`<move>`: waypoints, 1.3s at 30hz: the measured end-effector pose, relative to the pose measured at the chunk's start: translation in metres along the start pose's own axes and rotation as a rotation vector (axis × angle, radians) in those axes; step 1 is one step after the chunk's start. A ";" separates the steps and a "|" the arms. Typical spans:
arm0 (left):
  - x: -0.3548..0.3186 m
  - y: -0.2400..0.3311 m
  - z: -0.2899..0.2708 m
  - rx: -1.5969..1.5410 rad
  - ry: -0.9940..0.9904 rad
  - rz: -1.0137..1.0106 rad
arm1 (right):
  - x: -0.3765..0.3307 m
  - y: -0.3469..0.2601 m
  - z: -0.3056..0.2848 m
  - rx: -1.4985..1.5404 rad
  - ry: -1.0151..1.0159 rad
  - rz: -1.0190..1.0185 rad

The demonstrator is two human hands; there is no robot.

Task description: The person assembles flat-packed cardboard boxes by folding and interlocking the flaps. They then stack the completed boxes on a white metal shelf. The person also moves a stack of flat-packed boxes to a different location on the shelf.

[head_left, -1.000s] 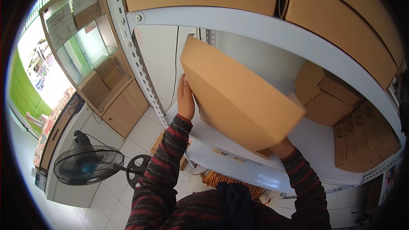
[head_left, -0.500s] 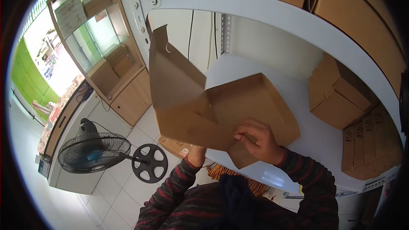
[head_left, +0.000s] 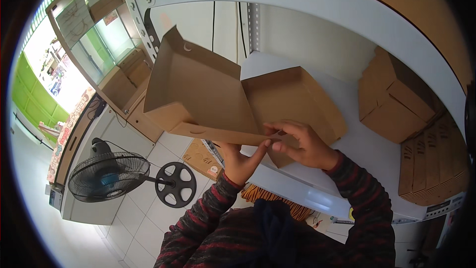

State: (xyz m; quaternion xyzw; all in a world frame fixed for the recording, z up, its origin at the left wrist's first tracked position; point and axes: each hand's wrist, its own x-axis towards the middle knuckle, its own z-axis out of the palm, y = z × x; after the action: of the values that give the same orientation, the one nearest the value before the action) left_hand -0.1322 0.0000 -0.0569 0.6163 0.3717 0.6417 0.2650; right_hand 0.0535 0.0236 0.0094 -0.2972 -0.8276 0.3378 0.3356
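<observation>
Partly over the shelf [head_left: 369,168], the open box [head_left: 201,82] stretches lengthwise left to right, hollow side up. The left hand [head_left: 239,164] grips its near wall; the right hand [head_left: 311,147] pinches the hinge corner. Cartons [head_left: 384,119] stand at the shelf's right end.

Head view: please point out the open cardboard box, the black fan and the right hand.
Open cardboard box [head_left: 229,94]: head view, inner panel, left of the middle fold.
Black fan [head_left: 109,177]: head view, round wire grille.
Right hand [head_left: 308,145]: head view, back of the hand.
</observation>
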 end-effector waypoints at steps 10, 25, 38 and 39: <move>-0.002 -0.003 0.012 -0.435 0.107 -0.338 | -0.049 0.023 -0.008 -0.640 -0.086 -0.091; 0.013 0.006 -0.003 0.663 -0.301 0.597 | -0.050 0.045 -0.007 -0.763 0.134 -0.425; 0.015 0.011 -0.019 0.744 -0.368 0.374 | -0.048 0.023 -0.013 -0.670 0.093 -0.282; 0.012 0.013 -0.027 0.806 -0.430 0.311 | -0.051 0.017 -0.023 -0.683 0.064 -0.231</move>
State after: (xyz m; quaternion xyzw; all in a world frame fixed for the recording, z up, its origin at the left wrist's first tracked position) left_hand -0.1586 -0.0022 -0.0378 0.8369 0.4308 0.3369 -0.0233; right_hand 0.1057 0.0055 -0.0095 -0.3070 -0.9100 -0.0081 0.2787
